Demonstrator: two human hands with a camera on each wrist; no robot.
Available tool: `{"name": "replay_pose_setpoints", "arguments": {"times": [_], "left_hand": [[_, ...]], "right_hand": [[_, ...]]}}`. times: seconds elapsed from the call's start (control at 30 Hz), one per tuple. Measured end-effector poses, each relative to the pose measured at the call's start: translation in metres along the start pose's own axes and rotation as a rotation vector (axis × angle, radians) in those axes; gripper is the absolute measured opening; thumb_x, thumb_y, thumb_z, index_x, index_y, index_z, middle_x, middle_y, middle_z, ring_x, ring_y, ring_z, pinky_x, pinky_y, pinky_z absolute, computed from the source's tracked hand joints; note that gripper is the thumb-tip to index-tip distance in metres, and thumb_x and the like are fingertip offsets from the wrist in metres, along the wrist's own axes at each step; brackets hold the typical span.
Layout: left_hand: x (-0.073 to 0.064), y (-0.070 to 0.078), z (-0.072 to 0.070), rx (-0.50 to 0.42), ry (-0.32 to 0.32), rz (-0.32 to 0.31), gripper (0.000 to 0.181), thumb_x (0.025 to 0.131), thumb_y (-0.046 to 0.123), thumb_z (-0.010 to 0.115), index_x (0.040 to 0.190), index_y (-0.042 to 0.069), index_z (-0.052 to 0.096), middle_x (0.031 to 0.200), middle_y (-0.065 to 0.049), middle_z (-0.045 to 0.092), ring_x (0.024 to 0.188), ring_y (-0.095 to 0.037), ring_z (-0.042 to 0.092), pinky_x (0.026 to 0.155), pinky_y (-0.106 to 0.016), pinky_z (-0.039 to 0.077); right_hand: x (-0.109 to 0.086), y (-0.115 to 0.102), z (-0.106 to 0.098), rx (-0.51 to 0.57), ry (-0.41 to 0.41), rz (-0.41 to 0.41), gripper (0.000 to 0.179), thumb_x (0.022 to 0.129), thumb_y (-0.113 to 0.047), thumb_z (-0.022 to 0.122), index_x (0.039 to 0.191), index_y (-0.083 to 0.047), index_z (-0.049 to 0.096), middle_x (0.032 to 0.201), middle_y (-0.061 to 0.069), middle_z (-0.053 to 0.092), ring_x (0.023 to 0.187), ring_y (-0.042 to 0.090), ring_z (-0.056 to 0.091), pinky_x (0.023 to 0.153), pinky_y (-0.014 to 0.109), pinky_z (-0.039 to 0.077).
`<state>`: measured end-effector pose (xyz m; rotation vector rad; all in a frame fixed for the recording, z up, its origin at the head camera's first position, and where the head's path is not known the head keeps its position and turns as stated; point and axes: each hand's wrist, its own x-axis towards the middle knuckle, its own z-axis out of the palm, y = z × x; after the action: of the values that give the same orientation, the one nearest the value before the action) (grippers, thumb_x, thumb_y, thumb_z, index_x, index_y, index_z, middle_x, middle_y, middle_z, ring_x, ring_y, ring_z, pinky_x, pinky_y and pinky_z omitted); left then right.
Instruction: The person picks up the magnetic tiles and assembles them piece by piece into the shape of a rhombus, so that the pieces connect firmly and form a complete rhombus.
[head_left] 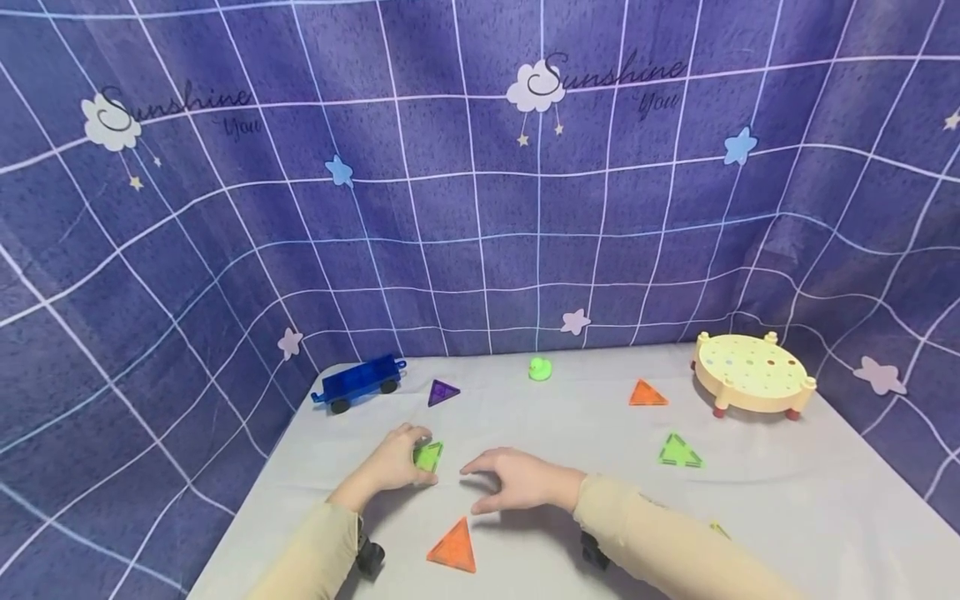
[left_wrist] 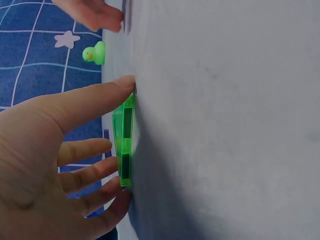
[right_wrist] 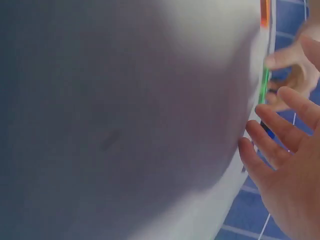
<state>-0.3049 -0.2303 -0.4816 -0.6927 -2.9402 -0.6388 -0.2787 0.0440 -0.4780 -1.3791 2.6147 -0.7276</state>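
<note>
The left hand [head_left: 392, 461] curves thumb and fingers round the left green tile [head_left: 428, 457], on the table [head_left: 570, 425]. The right hand [head_left: 521, 481] is near, fingers apart, holding nothing. Even pressure on opposite edges should steady the tile.

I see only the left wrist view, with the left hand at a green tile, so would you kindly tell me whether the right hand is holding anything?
Observer: No, the right hand holds nothing; the head view shows a gap between its thumb and fingers.
Operator: Thank you; is there another tile like the green tile here?
Observer: Yes, a second green triangle lies on the table, to the right of the right hand.
Operator: And is anything on the near side of the hands?
Observer: Yes, an orange triangle lies there.
</note>
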Motion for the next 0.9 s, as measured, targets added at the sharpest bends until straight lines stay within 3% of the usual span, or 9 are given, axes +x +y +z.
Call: {"name": "replay_pose_setpoints", "arguments": {"times": [0.27,0.53,0.7,0.9], "left_hand": [[-0.001,0.0,-0.001,-0.006,-0.012,-0.029,0.062,0.065,0.029,0.095,0.109,-0.004,0.066,0.099,-0.013,0.06,0.085,-0.022,0.051,0.078,-0.041,0.045],[0.002,-0.003,-0.003,-0.018,-0.016,-0.054,0.061,0.064,0.031,0.095,0.108,-0.002,0.066,0.099,-0.011,0.06,0.085,-0.021,0.051,0.078,-0.04,0.046],[0.004,-0.006,-0.002,-0.016,-0.02,-0.055,0.061,0.064,0.032,0.094,0.107,0.0,0.067,0.097,-0.009,0.059,0.085,-0.02,0.05,0.077,-0.038,0.045],[0.005,-0.005,0.0,-0.02,-0.023,-0.067,0.062,0.065,0.032,0.094,0.11,-0.001,0.066,0.098,-0.01,0.061,0.086,-0.02,0.052,0.08,-0.04,0.046]], "right_hand": [[0.008,-0.023,0.014,-0.041,-0.084,-0.087,0.055,0.08,-0.05,0.084,0.125,-0.02,0.073,0.117,-0.008,0.061,0.109,0.006,0.051,0.097,0.02,0.042],[0.008,-0.035,0.021,-0.046,-0.091,-0.147,0.051,0.073,-0.056,0.087,0.111,-0.024,0.075,0.107,-0.012,0.057,0.097,0.0,0.043,0.084,0.015,0.039],[0.007,-0.039,0.022,-0.101,-0.087,-0.197,0.048,0.071,-0.051,0.09,0.107,-0.024,0.073,0.101,-0.013,0.056,0.09,-0.002,0.041,0.078,0.011,0.036],[0.007,-0.037,0.019,-0.117,-0.125,-0.162,0.044,0.072,-0.037,0.092,0.107,-0.022,0.071,0.098,-0.013,0.055,0.089,-0.001,0.044,0.079,0.011,0.037]]}}
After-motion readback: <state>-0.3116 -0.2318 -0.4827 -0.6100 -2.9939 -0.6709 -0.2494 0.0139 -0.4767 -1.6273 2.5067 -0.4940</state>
